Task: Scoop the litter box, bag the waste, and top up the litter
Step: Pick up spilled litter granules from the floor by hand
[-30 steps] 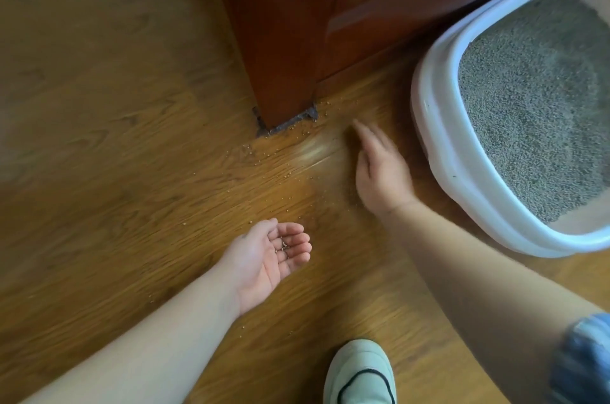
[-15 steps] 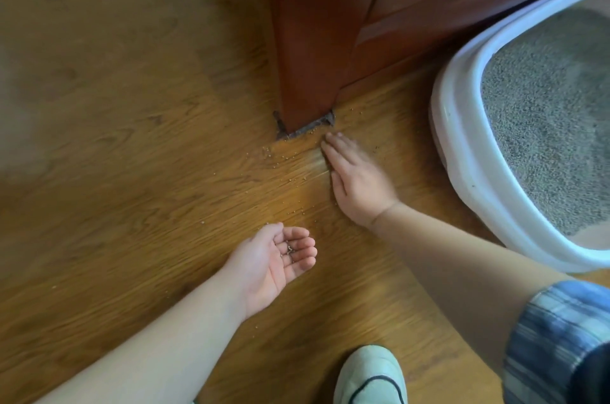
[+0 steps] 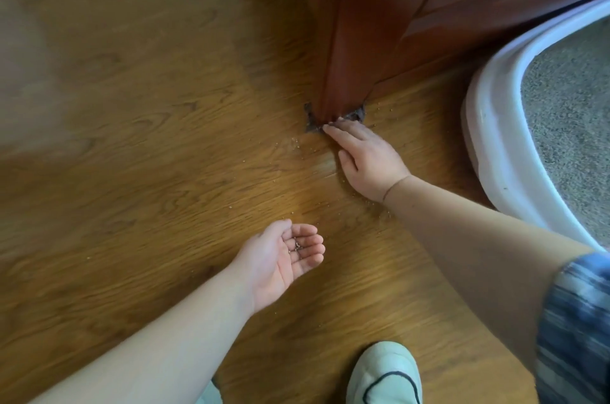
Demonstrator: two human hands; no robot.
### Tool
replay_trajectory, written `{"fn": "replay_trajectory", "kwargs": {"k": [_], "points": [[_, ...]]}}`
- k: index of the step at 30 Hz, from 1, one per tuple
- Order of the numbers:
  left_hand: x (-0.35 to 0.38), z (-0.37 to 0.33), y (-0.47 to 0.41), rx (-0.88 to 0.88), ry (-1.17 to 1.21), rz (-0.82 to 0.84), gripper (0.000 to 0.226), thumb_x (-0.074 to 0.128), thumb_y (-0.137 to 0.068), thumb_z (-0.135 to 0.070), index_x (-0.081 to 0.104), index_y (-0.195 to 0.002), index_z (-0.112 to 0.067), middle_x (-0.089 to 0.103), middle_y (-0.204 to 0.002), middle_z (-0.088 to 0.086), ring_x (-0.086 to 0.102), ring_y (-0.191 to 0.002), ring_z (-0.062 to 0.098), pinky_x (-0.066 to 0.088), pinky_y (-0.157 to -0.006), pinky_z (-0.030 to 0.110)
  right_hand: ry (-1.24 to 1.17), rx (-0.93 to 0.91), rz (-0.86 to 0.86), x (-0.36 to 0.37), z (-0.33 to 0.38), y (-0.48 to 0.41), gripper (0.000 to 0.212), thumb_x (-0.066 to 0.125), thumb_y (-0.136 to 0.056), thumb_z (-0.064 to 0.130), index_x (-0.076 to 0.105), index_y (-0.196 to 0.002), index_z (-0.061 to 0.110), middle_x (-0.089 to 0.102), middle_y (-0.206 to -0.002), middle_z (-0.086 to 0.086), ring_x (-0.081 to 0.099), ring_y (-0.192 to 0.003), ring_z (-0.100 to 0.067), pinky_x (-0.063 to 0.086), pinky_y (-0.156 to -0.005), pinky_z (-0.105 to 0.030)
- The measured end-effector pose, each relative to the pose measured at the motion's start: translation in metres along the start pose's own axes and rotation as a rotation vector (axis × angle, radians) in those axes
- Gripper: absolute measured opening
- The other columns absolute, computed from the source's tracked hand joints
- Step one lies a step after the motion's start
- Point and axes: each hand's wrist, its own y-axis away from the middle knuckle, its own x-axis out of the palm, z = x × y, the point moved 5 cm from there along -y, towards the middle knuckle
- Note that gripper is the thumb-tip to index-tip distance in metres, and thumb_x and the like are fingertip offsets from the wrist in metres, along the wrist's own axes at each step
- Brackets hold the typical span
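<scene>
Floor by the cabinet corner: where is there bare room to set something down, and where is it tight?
Free: the wide floor left of the cabinet corner, beyond the left hand. Also the patch between the left hand and the shoe. Tight: the strip between cabinet and litter box, where the right hand lies flat amid scattered granules.

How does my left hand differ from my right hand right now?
The left hand faces palm up; the right hand lies palm down. The left hand's fingers are cupped, the right hand's fairly straight. The left hand cradles a few litter grains; the right hand's fingertips reach the cabinet corner. Both are bare, low over the wood floor.
</scene>
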Motion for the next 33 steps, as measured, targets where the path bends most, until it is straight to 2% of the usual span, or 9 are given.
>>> {"fn": "replay_trajectory", "kwargs": {"k": [3, 7, 11, 13, 15, 18, 23, 29, 33], "points": [[0.001, -0.002, 0.002, 0.002, -0.004, 0.01, 0.041, 0.033, -0.105, -0.025, 0.063, -0.102, 0.003, 0.068, -0.086, 0.018, 0.069, -0.078, 0.026, 0.058, -0.067, 0.035, 0.034, -0.049, 0.06, 0.012, 0.002, 0.019, 0.052, 0.048, -0.096, 0.013, 0.047, -0.148, 0.014, 0.042, -0.156, -0.003, 0.031, -0.148, -0.02, 0.022, -0.124, -0.039], [0.001, -0.002, 0.006, 0.004, -0.021, 0.022, 0.041, 0.033, -0.105, -0.024, 0.063, -0.101, 0.004, 0.068, -0.086, 0.018, 0.068, -0.078, 0.027, 0.058, -0.07, 0.037, -0.072, -0.09, 0.044, 0.016, 0.008, 0.061, 0.045, 0.043, -0.096, 0.009, 0.059, -0.138, 0.011, 0.053, -0.148, -0.003, 0.042, -0.142, -0.019, 0.034, -0.118, -0.04], [-0.004, -0.001, 0.007, 0.008, 0.016, 0.018, 0.04, 0.034, -0.105, -0.024, 0.064, -0.103, 0.004, 0.068, -0.088, 0.018, 0.069, -0.08, 0.026, 0.058, -0.07, 0.036, -0.103, -0.117, -0.078, 0.007, 0.024, 0.062, 0.042, 0.043, -0.095, 0.004, 0.064, -0.131, 0.008, 0.06, -0.139, -0.005, 0.052, -0.133, -0.022, 0.045, -0.108, -0.042], [-0.005, 0.0, 0.008, 0.005, 0.04, 0.008, 0.04, 0.035, -0.105, -0.024, 0.063, -0.103, 0.004, 0.069, -0.087, 0.018, 0.069, -0.079, 0.026, 0.058, -0.07, 0.036, -0.036, -0.136, -0.106, 0.005, 0.039, 0.035, 0.044, 0.046, -0.095, 0.004, 0.06, -0.136, 0.008, 0.056, -0.144, -0.006, 0.049, -0.137, -0.024, 0.038, -0.115, -0.04], [-0.005, 0.0, 0.011, 0.003, 0.043, 0.005, 0.04, 0.034, -0.105, -0.024, 0.063, -0.103, 0.003, 0.069, -0.086, 0.018, 0.069, -0.078, 0.026, 0.059, -0.069, 0.035, 0.041, -0.121, -0.058, 0.01, 0.053, 0.004, 0.049, 0.046, -0.098, 0.013, 0.049, -0.147, 0.012, 0.045, -0.154, -0.004, 0.035, -0.147, -0.021, 0.022, -0.123, -0.033], [-0.003, -0.004, 0.014, 0.014, 0.04, 0.007, 0.04, 0.033, -0.105, -0.024, 0.063, -0.102, 0.003, 0.068, -0.084, 0.017, 0.069, -0.076, 0.025, 0.06, -0.067, 0.034, 0.149, -0.103, 0.054, 0.029, 0.058, -0.023, 0.056, 0.039, -0.104, 0.028, 0.029, -0.158, 0.017, 0.027, -0.164, 0.0, 0.016, -0.153, -0.016, 0.007, -0.124, -0.028], [-0.001, -0.009, 0.012, 0.024, 0.072, 0.025, 0.039, 0.035, -0.104, -0.024, 0.063, -0.099, 0.003, 0.068, -0.082, 0.017, 0.068, -0.074, 0.025, 0.06, -0.067, 0.034, 0.245, -0.13, 0.116, 0.047, 0.048, 0.015, 0.056, 0.041, -0.103, 0.027, 0.031, -0.157, 0.013, 0.027, -0.164, -0.004, 0.022, -0.152, -0.02, 0.013, -0.125, -0.034], [-0.003, -0.012, 0.014, 0.033, 0.059, 0.024, 0.039, 0.034, -0.105, -0.024, 0.063, -0.104, 0.003, 0.068, -0.086, 0.017, 0.068, -0.08, 0.026, 0.059, -0.071, 0.035, 0.135, -0.165, 0.056, 0.032, 0.042, 0.069, 0.05, 0.056, -0.091, 0.007, 0.054, -0.141, 0.005, 0.052, -0.148, -0.01, 0.047, -0.138, -0.028, 0.042, -0.111, -0.045], [-0.006, -0.016, 0.019, 0.045, 0.09, 0.02, 0.038, 0.035, -0.105, -0.023, 0.063, -0.102, 0.002, 0.068, -0.084, 0.016, 0.068, -0.078, 0.025, 0.06, -0.07, 0.034, 0.162, -0.147, -0.008, 0.025, 0.066, 0.044, 0.053, 0.049, -0.092, 0.008, 0.052, -0.144, 0.014, 0.044, -0.154, -0.008, 0.037, -0.144, -0.028, 0.03, -0.119, -0.044]]}}
